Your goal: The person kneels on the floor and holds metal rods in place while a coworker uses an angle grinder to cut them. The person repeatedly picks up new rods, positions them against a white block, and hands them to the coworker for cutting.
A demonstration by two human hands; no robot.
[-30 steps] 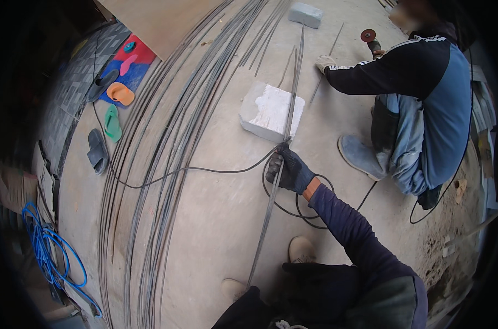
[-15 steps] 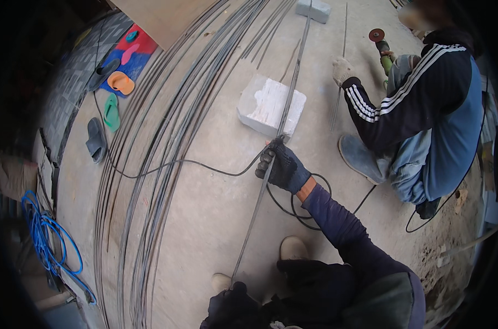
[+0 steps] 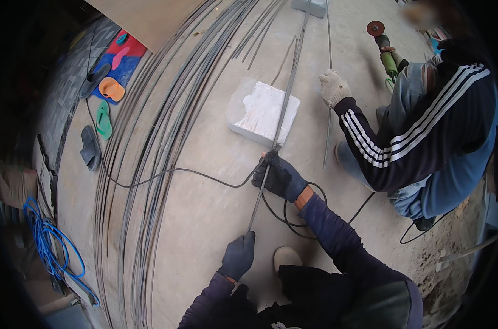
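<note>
My right hand [image 3: 282,176], in a dark work glove, is closed round thin steel rods [image 3: 289,101] just below a pale block with a rough white top [image 3: 261,108]. The rods run across the block, away from me. Lower and to the left, my left hand [image 3: 238,256], also dark-gloved, is wrapped round the near end of a rod [image 3: 258,205] from the same group. A co-worker crouches at the right. That person's white-gloved hand [image 3: 335,89] holds another thin rod [image 3: 329,134], and their other hand grips a green angle grinder [image 3: 389,61] with a reddish disc.
Many long steel rods [image 3: 166,129] lie on the concrete floor to the left. A black cable [image 3: 205,176] crosses them and loops beneath my right arm. Sandals [image 3: 89,148], a coiled blue hose [image 3: 50,241] and a second block [image 3: 310,7] are around.
My left hand has come up and forward from near my feet along the rod. The co-worker's gloved hand and rod sit slightly nearer me. My right hand keeps its grip.
</note>
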